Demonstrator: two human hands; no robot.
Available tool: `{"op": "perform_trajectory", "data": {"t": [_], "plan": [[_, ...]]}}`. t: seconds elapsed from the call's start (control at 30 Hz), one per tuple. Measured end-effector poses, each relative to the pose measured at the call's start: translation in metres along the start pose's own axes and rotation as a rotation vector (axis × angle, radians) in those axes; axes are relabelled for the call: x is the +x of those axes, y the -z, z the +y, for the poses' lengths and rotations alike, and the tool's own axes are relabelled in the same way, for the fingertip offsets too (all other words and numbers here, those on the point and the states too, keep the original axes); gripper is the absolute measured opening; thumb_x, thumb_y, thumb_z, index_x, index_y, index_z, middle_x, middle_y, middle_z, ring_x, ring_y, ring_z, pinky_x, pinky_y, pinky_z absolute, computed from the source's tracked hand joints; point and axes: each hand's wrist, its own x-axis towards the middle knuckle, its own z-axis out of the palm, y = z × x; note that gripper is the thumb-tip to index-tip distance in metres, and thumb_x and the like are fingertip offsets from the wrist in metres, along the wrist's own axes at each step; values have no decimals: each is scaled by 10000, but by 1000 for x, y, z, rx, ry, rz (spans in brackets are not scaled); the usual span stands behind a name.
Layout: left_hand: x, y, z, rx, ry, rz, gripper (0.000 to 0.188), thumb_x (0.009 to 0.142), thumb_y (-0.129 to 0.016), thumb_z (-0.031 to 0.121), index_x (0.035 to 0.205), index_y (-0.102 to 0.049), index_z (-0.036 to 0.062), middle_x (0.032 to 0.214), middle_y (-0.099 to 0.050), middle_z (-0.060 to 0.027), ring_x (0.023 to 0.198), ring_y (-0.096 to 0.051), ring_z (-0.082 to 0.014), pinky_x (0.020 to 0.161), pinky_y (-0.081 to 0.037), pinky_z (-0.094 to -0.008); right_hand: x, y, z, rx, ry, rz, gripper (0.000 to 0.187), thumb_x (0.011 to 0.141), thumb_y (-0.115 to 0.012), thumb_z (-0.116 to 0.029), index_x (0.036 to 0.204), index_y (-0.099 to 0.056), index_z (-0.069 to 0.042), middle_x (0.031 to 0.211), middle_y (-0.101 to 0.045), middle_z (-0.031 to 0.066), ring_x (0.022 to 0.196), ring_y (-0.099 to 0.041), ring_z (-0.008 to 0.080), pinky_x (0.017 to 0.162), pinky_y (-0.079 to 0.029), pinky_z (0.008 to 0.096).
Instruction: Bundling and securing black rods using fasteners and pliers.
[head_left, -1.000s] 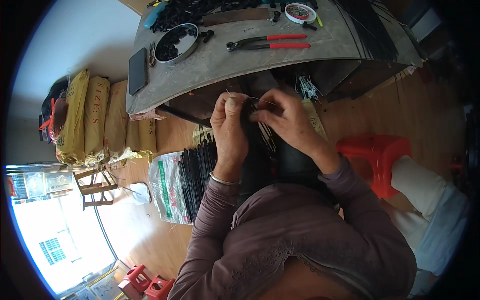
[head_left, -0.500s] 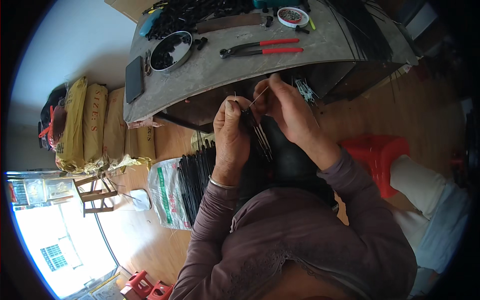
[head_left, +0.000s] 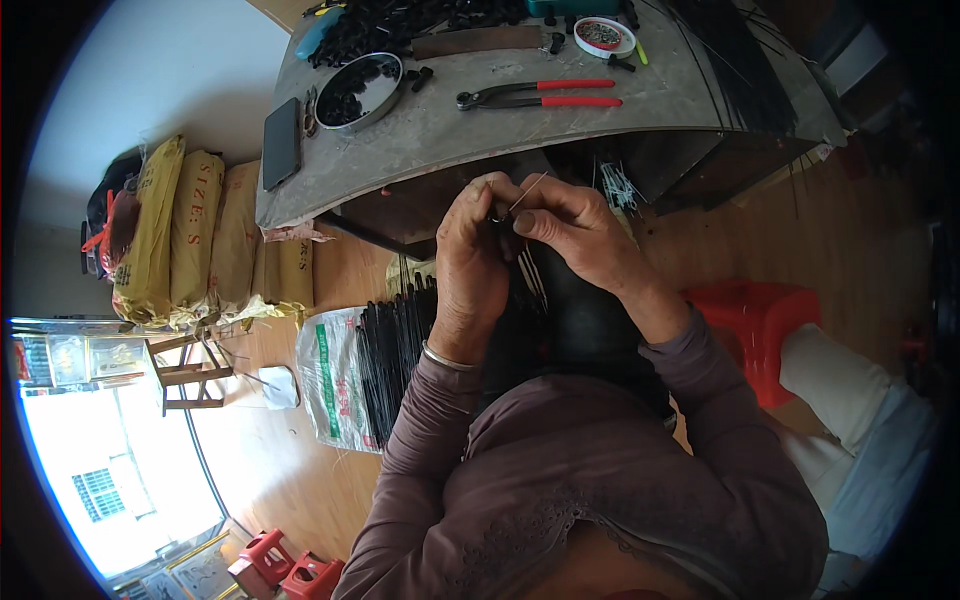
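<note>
My left hand is closed around the head of a bundle of thin dark metal rods, held upright above my lap below the table edge. A thin wire slants up and right from the bundle's head. My right hand meets the left there, its thumb bent inward and its fingers curled around the wire. The fingers hide most of the head. The rods' lower ends hang over my dark lap.
Red-handled pincers, a round tin of black parts, a phone and a white lid with small metal pieces lie on the grey table. Black rods lie at my left. A red stool and a person's leg are right.
My right hand has come down and in toward the left, its thumb now at the bundle's head. The view has shifted slightly.
</note>
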Motion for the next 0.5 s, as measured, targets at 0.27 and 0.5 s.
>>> {"op": "perform_trajectory", "data": {"t": [0.27, 0.5], "plan": [[-2, 0, 0, -41, 37, -19, 298, 944, -507, 315, 969, -608, 35, 898, -545, 2, 698, -480, -85, 566, -356, -225, -3, 0, 4, 167, -76, 17, 221, 968, -548, -219, 983, -570, 0, 882, -525, 17, 805, -549, 107, 758, -454, 260], [-8, -11, -5, -182, -44, 37, 256, 965, -554, 263, 941, -640, 23, 922, -578, 1, 832, -513, -91, 774, -406, -229, -9, -16, 3, -47, 10, 220, 302, 887, -673, -264, 1020, -538, -28, 917, -519, 0, 813, -515, 81, 742, -440, 239]]}}
